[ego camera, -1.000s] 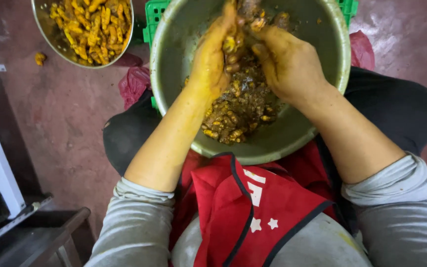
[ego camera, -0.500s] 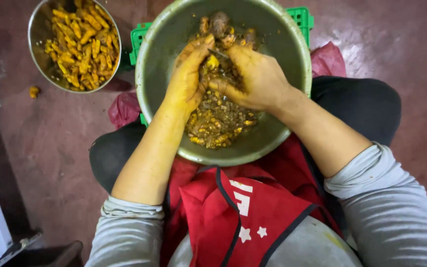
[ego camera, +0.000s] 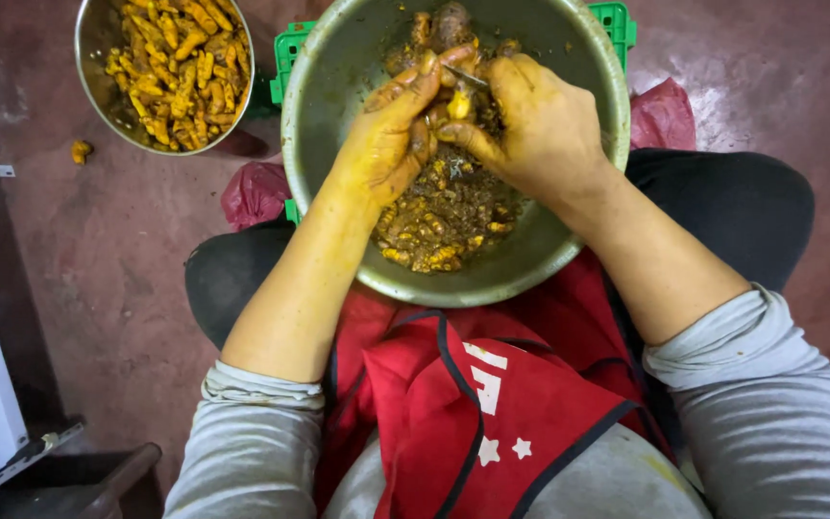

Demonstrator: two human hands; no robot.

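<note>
Turmeric piece (ego camera: 457, 104) pinched between both hands, over the big metal bowl (ego camera: 338, 86).
Left hand (ego camera: 388, 144) grips it from 8 o'clock; right hand (ego camera: 540, 130), closed around a small blade (ego camera: 468, 79), from 3 o'clock.

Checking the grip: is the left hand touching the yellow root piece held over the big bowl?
Touching. The head view shows the left hand pinching the yellow root piece with its fingers.

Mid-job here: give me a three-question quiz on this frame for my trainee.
1. True or false: both hands are inside the large metal bowl.
2. What fills the smaller bowl at upper left? A) peeled yellow-orange roots B) water C) rice
3. What lies alone on the floor left of that bowl?

Key:
1. True: left hand and right hand meet over the brown roots.
2. A
3. A single yellow piece.
</note>
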